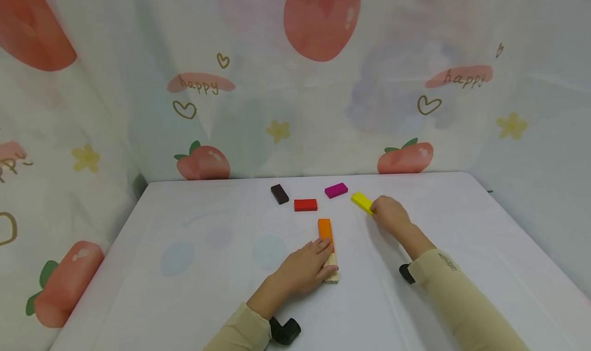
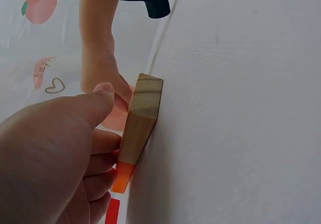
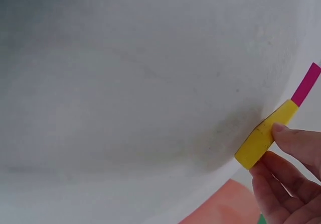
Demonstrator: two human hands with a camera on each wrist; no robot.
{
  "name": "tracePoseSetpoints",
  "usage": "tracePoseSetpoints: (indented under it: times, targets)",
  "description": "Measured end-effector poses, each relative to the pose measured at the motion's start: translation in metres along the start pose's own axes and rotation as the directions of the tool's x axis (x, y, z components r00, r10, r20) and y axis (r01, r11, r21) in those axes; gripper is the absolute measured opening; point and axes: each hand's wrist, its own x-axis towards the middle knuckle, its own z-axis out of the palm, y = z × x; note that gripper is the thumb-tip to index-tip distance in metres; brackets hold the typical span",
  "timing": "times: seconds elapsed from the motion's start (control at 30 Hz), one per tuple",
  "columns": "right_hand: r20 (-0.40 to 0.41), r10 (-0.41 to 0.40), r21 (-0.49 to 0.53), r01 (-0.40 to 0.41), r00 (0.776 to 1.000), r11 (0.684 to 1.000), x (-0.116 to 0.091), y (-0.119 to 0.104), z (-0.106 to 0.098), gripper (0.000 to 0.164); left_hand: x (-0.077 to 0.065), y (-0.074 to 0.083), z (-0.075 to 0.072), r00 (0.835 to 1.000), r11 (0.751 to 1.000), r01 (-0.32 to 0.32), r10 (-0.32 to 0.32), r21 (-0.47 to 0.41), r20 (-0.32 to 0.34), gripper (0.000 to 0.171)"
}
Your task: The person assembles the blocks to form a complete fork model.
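Observation:
In the head view my left hand lies over a plain wooden block and the near part of an orange block. The two blocks stand end to end in a line. Its fingers are fairly straight, with the thumb by the wooden block's near end, and they hide part of both blocks. At the right, my right hand pinches a yellow block by its near end. In the right wrist view, thumb and fingers grip the yellow block from either side.
Beyond the orange block are a red block, a dark brown block and a magenta block. All lie on the white tabletop. A printed cloth hangs behind the table's far edge.

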Motion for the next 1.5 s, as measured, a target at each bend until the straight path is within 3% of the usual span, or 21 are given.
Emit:
tracePoseSetpoints:
  times: [0.93,1.5]
  targets:
    - [0.030,-0.039,0.029,0.038,0.999,0.999,-0.014,-0.010,0.000,0.017,0.001,0.004,-0.005,0.999,0.999,0.035,-0.035,-0.006,0.025,0.058]
    - [0.023,-0.071,0.008,0.070,0.997,0.997,-0.015,-0.024,0.003,0.017,0.000,0.001,-0.002,1.000,1.000,-0.002,0.002,-0.008,-0.018,0.057]
